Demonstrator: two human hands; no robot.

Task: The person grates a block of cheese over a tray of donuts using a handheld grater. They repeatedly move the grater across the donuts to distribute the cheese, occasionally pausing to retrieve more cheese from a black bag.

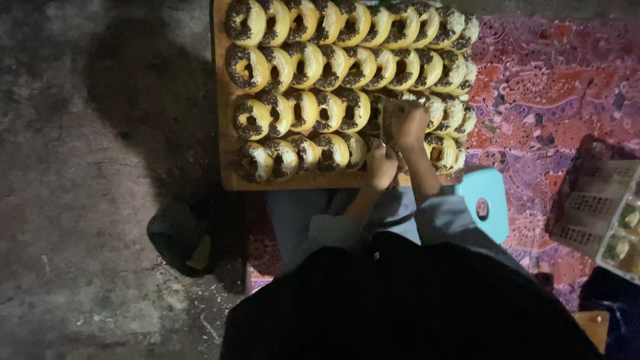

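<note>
A wooden board (224, 143) holds rows of ring doughnuts. Those on the left (252, 119) carry dark sprinkles, and those on the right (448, 67) have a pale grated topping. My right hand (408, 123) is curled, fingers down, over a doughnut in the third row, at the seam between the two toppings. My left hand (383, 167) is bunched at the front row near the board's edge, touching a doughnut there. The dim light hides whether either hand grips anything. My pale sleeves and dark clothing fill the bottom of the view.
A small light-blue stool (487, 203) stands right of my arms on a red and purple patterned mat (547, 87). Plastic baskets (593, 213) sit at the right edge. Grey concrete floor (80, 167) lies to the left, with a dark bundle (179, 239) by my knee.
</note>
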